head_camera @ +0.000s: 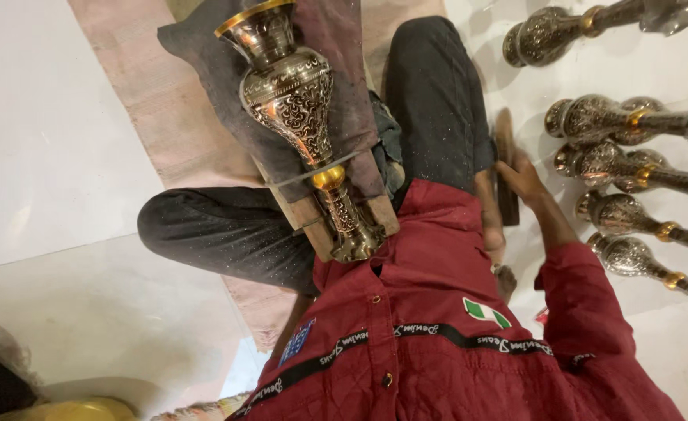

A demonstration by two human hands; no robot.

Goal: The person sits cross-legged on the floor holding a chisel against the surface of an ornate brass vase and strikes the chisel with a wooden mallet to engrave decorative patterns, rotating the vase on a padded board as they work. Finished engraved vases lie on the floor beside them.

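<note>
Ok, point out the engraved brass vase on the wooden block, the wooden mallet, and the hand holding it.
Engraved brass vase (289, 93), head view, on its patterned belly.
Wooden mallet (505, 168), head view, on its long dark body.
Right hand (522, 178), head view, on the back of the hand.

Pale glossy floor (63, 156) under warm light, with a pinkish mat (149, 93).

- Five engraved brass vases (603, 118) lying on their sides in a row at the right edge, necks towards the edge, each with a gold band.
- Dusty pink mat (141, 86) spread across the white floor (40, 117).
- Dark grey cloth (203, 54) rumpled on the mat's upper part.
- Yellow rounded thing (79, 409) at the lower left corner, cut off.
</note>
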